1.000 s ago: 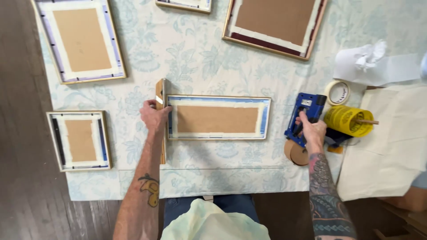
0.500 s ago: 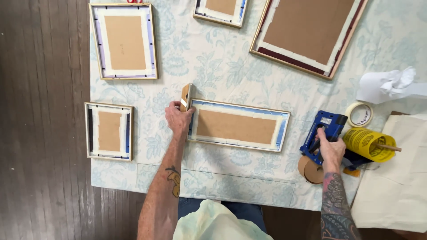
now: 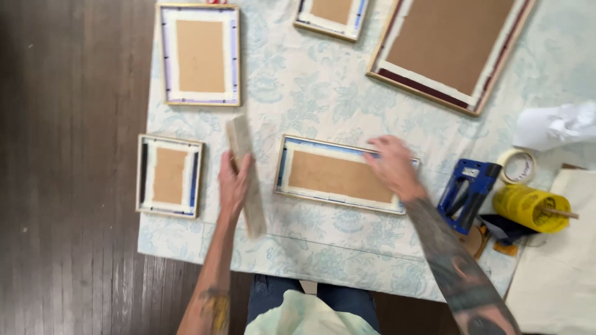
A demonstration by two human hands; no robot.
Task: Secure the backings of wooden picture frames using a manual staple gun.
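Right hand [image 3: 392, 166] now on crosswise-lying frame [image 3: 338, 175].

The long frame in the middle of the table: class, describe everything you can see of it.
The long frame lies flat, back side up, on the pale floral tablecloth, slightly tilted. A brown backing board fills its middle, bordered by cream canvas with blue edging and a thin wooden rim. The right hand rests on its right end. The left hand, beside it, holds a wooden strip clear of the frame.
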